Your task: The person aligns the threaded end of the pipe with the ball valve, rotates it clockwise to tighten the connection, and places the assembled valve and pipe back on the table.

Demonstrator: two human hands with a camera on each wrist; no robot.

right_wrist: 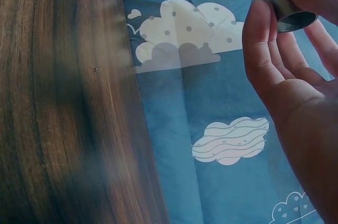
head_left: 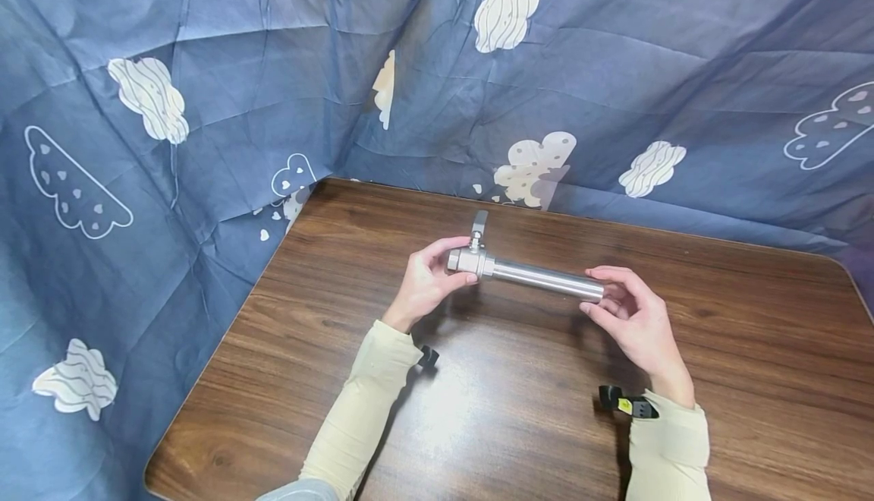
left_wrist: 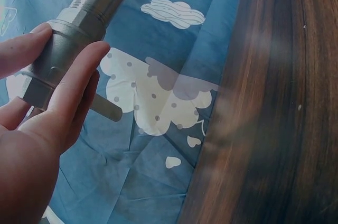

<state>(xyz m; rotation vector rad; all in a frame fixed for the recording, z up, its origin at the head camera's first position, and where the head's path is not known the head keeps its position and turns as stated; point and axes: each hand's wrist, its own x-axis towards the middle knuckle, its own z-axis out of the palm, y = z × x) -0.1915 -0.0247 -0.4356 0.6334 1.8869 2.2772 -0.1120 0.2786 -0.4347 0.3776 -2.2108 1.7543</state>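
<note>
A silver ball valve (head_left: 471,261) with a flat lever handle (head_left: 480,222) pointing up and away is joined to a straight, shiny metal pipe (head_left: 546,279). My left hand (head_left: 425,282) grips the valve body between thumb and fingers at its left end. In the left wrist view the valve (left_wrist: 63,49) shows a hex end near the palm, and its lever sticks out beyond the fingers. At the other end, my right hand (head_left: 638,317) holds the pipe's tip between thumb and fingers. The right wrist view shows the pipe's open, hollow end (right_wrist: 296,21).
The pipe and valve are held over a brown wood-grain table (head_left: 287,379). Blue cloth (head_left: 225,106) printed with clouds hangs along the table's back and left edges. Small black wrist cameras (head_left: 610,397) sit on both forearms.
</note>
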